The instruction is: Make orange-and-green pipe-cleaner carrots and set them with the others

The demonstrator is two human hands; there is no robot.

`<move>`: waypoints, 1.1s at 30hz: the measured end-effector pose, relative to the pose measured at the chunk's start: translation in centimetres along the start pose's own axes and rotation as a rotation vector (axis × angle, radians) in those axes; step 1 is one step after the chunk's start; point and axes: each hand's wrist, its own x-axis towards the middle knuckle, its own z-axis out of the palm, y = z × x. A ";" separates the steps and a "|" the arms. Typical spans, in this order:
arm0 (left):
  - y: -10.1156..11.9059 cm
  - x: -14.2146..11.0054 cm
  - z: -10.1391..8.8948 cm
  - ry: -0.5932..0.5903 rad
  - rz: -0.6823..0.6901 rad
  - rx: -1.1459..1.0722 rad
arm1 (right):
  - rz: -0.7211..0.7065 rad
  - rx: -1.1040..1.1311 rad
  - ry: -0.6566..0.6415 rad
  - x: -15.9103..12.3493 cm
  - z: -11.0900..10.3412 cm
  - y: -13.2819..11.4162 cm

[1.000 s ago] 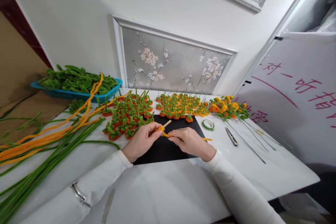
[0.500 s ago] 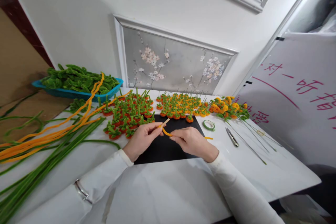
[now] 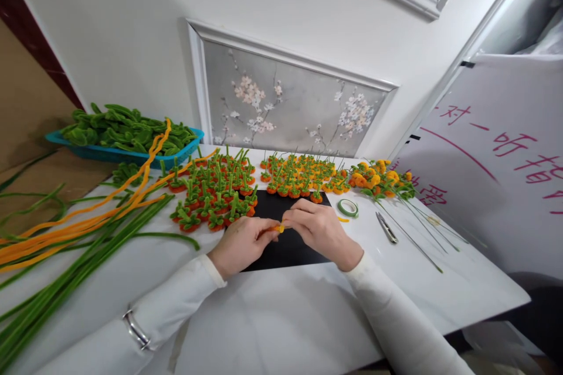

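Above the black mat (image 3: pixel 281 252) my two hands meet, fingertips nearly touching. My left hand (image 3: pixel 244 244) is closed in a pinch on a yellow-orange pipe cleaner (image 3: pixel 280 228), bunched small between the hands. My right hand (image 3: pixel 323 233) is closed too, its fingertips pressed at the same spot; the pipe cleaner's loose end shows beyond its knuckles. The pale flat stick seen earlier is mostly hidden by the fingers. Just behind stand small orange pipe-cleaner pumpkins (image 3: pixel 215 220) with green stems, in rows.
A blue tray (image 3: pixel 176 159) of green fuzzy leaves stands back left. Long orange (image 3: pixel 65 231) and green pipe cleaners (image 3: pixel 97 269) lie on the left. On the right are green tape (image 3: pixel 348 207), snips (image 3: pixel 387 228) and a bunch of orange flowers (image 3: pixel 380 179) with long stems.
My right hand has moved left and up, against my left fingertips. The stretch of pipe cleaner between the hands has shortened, and less of its end shows on the right.
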 end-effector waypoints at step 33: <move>-0.8 0.2 -0.2 0.221 -0.047 -0.227 | -0.017 -0.031 -0.205 -0.3 -0.7 -0.5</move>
